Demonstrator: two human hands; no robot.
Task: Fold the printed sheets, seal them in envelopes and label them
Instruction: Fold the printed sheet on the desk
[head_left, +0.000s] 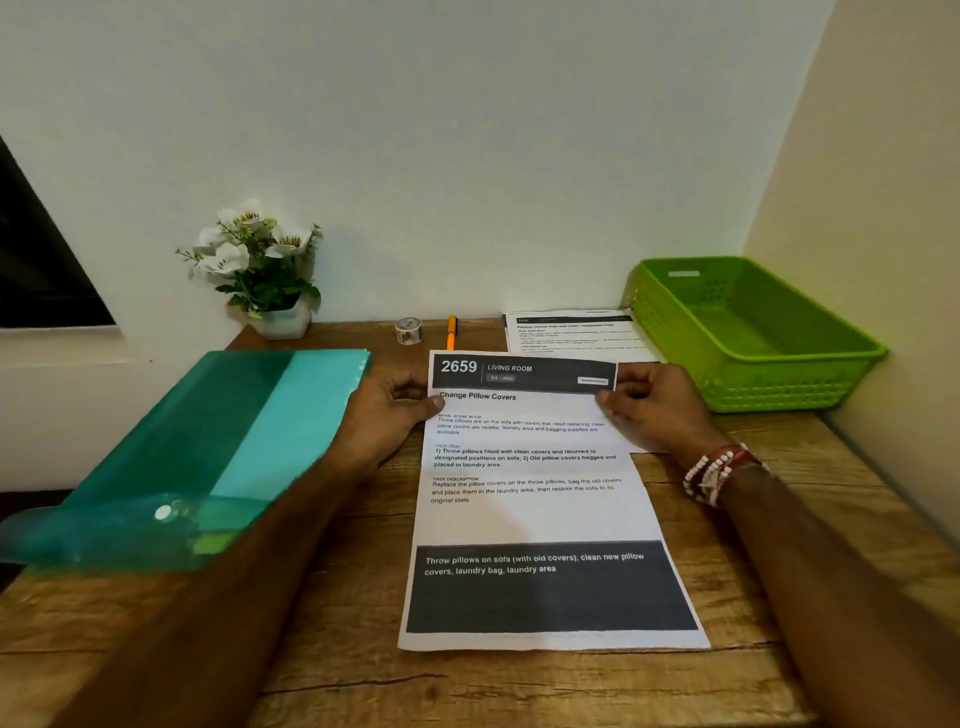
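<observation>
printed sheet (540, 499) headed "2659 living room" and "change pillow covers" lies flat in the middle of the wooden table (519, 686), its dark footer band nearest the person and its far edge held at both corners. going from the left: a translucent teal folder (197, 447) with a white snap button rests on the left part of the table, partly overhanging the left edge. behind it, against the wall, a small white pot of white flowers (260, 270). the left hand (389, 410) sits just right of the folder, thumb on top of the sheet's far left corner and fingers curled at the edge, pinching the paper. beyond the sheet, near the wall, a roll of patterned tape (409, 330) and an orange pen (451, 332) lie just beside each other. the right hand (654, 405) pinches the far right corner in the same way, thumb on top; a red and white beaded bracelet (719, 473) wraps that wrist. more printed sheets (571, 335) lie further back, partly tucked under the held one. a green plastic basket (753, 379) stands in the far right corner, touching the side wall
</observation>
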